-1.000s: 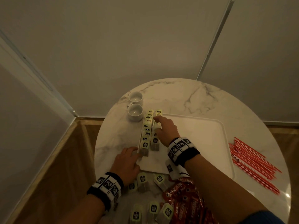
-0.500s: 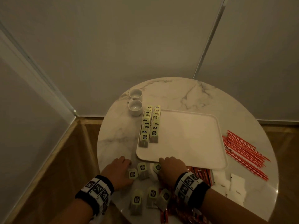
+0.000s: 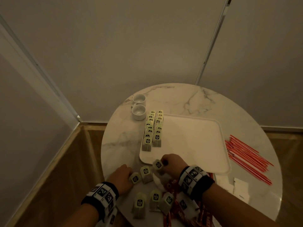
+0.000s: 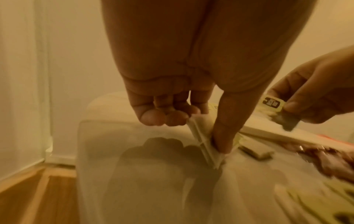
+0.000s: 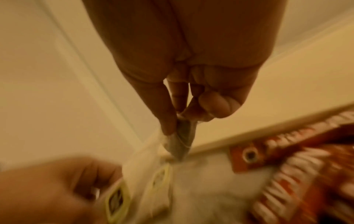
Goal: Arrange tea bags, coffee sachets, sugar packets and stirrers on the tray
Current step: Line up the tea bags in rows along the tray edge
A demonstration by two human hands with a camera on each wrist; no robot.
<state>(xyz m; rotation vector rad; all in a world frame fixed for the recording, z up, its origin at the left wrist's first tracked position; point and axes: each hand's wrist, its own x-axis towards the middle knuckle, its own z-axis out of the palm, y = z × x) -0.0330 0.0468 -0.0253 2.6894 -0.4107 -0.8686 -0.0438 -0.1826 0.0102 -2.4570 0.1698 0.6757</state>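
A white tray [image 3: 193, 145] lies on the round marble table [image 3: 124, 141], with two rows of green-tagged tea bags [image 3: 153, 128] along its left edge. My right hand [image 3: 170, 162] pinches one tea bag [image 3: 157, 164] just in front of the tray's near edge; the right wrist view shows that tea bag [image 5: 181, 144] hanging from thumb and fingers. My left hand [image 3: 122, 176] pinches another tea bag [image 3: 135, 178] at the table's near left; the left wrist view shows this tea bag [image 4: 205, 145] touching the tabletop. More loose tea bags [image 3: 155, 199] lie near me.
Two white cups [image 3: 138, 107] stand left of the tray's far corner. Red stirrers [image 3: 246, 158] lie in a pile at the right. Red coffee sachets [image 3: 178, 208] and white sugar packets [image 3: 240, 189] lie at the near right. Walls close in behind the table.
Both hands drew back from the tea bag rows to the loose pile at the near edge. Each now pinches a tea bag; the right one is lifted.
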